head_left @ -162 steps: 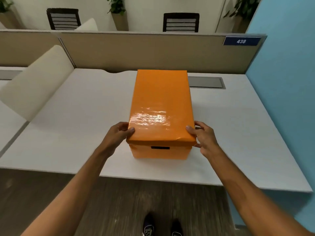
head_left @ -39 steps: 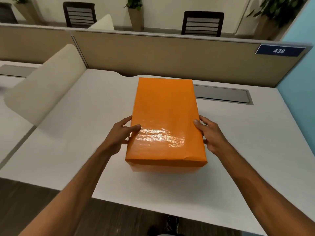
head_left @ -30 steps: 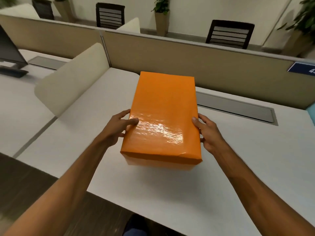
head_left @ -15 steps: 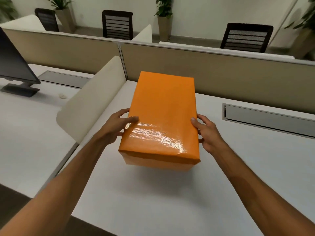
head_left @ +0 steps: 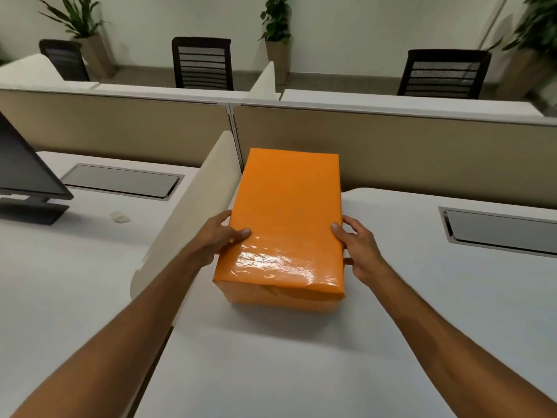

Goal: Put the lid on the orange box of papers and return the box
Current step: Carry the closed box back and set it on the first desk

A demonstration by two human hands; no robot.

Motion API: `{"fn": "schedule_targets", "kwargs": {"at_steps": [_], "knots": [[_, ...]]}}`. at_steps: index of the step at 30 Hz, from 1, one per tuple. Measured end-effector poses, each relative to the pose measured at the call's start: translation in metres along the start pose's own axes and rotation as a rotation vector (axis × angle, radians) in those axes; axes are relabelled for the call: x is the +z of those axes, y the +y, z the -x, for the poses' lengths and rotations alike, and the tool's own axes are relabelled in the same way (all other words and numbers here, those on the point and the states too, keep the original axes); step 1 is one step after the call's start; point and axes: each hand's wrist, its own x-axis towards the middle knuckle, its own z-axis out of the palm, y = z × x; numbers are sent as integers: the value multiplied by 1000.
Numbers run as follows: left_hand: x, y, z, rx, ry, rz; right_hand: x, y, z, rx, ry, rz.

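Observation:
The orange box (head_left: 280,300) is closed, its glossy orange lid (head_left: 286,218) sitting flat on top. It is held over the left part of the white desk (head_left: 422,297), close to the cream side divider (head_left: 193,215). My left hand (head_left: 220,236) grips the lid's left edge, thumb on top. On the opposite side my right hand (head_left: 358,245) clasps the right edge, thumb on top. The papers inside are hidden.
A beige partition (head_left: 422,149) runs along the desk's back. A grey cable tray (head_left: 497,233) lies in the desk at right. The neighbouring desk at left holds a monitor (head_left: 24,173), a crumpled scrap (head_left: 120,217) and another cable tray (head_left: 120,182). Black chairs and potted plants stand beyond.
Both hands have carried the box up off the desk and leftward, from the desk's middle to beside the cream divider. My view has swung left, bringing the monitor into sight.

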Motion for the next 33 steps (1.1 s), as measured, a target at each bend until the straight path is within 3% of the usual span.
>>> {"fn": "schedule_targets", "kwargs": {"at_steps": [14, 24, 29, 33], "knots": [[-32, 24, -91, -13, 26, -41, 44, -11, -78, -7, 23, 48], [-27, 28, -86, -1, 71, -95, 40, -9, -84, -61, 54, 233], [0, 24, -62, 217, 300, -540, 32, -2, -66, -157, 122, 378], [32, 21, -30, 449, 373, -615, 10, 1, -44, -238, 188, 494]]}}
